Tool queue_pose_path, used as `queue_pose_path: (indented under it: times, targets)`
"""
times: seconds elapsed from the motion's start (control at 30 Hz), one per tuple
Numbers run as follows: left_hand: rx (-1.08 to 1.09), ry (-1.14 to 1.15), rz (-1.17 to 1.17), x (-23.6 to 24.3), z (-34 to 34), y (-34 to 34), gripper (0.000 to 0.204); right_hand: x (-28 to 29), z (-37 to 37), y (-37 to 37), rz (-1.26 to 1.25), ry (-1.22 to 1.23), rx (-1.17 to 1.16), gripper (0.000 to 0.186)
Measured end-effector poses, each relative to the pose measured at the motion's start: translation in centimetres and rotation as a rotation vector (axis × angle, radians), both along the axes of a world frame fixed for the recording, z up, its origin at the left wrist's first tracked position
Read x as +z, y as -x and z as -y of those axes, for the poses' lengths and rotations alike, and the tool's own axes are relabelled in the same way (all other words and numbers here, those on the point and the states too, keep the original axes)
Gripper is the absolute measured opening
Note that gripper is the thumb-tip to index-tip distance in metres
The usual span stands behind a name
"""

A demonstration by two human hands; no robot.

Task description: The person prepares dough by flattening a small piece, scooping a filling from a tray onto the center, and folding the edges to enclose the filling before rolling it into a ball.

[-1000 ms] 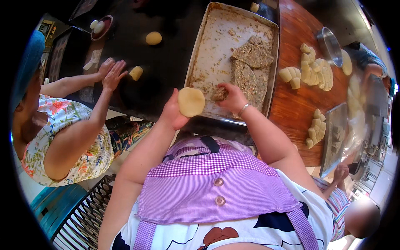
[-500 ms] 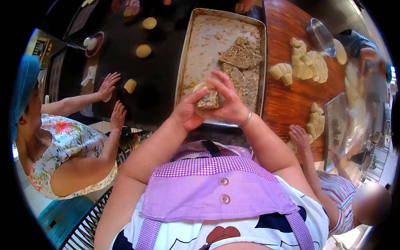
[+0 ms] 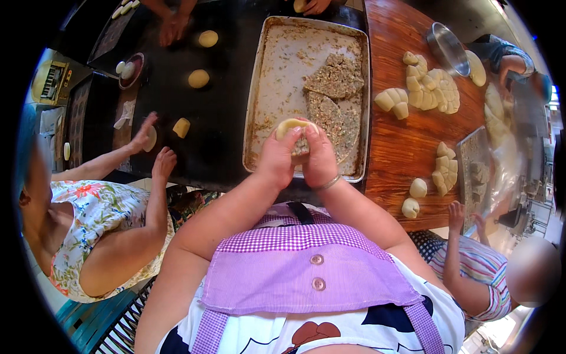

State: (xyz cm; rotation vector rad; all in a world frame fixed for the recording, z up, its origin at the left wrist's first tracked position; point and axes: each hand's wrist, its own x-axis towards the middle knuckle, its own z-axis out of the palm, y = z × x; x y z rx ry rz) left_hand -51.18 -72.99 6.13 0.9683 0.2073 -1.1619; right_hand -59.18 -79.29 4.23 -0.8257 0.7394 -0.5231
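Both hands meet over the near edge of a metal tray (image 3: 274,76) and hold one piece of pale dough (image 3: 290,124) with crumbly, speckled filling (image 3: 299,146) in it. My left hand (image 3: 276,158) is wrapped round its left side. My right hand (image 3: 322,159) closes round the right side. Both thumbs press in at the filling, and a curved rim of dough rises beyond them. The fingers underneath are hidden. In the right half of the tray lies a slab of the same kind of filling (image 3: 335,76), broken into pieces.
On the black table at left sit several dough rounds (image 3: 198,78); a co-worker's hand (image 3: 140,140) holds a flat disc there. The wooden table (image 3: 389,189) at right bears dough clusters (image 3: 436,91), two dough balls (image 3: 418,187) and a metal bowl (image 3: 451,50). More hands (image 3: 172,28) work opposite.
My hands have drawn together, thumbs now pressing into the filling, and the dough rim shows above them. At right a co-worker's hand has moved off the table, uncovering two dough balls.
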Motion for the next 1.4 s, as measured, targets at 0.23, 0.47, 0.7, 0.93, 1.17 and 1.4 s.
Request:
queue_pose_path:
  times: [0.23, 0.47, 0.7, 0.93, 1.17, 1.4]
  targets:
    - [0.063, -0.203, 0.668, -1.9, 0.8, 1.9, 0.016, -4.0, -0.5, -0.3, 0.022, 0.183, -0.135, 0.031]
    - [-0.035, 0.395, 0.185, -2.7, -0.7, -1.0, 0.054, -0.2, 0.2, -0.4, 0.122, -0.055, -0.036, 0.054]
    - [0.167, 0.188, 0.296, -1.9, 0.0, 1.7, 0.035, -1.2, -0.7, -0.6, 0.011, 0.515, -0.046, 0.048]
    - [0.115, 0.024, 0.63, -3.3, 0.5, 1.9, 0.026, -2.5, -1.1, -0.5, -0.036, 0.653, -0.089, 0.031]
    - [0.116, 0.356, 0.026, -1.6, -0.5, -1.3, 0.034, -0.9, 0.0, -1.8, 0.13, 0.174, -0.011, 0.043]
    - [0.032, 0.156, 0.351, -2.7, -0.8, 0.7, 0.036, -3.1, 1.9, -0.6, 0.019, -0.062, 0.145, 0.031]
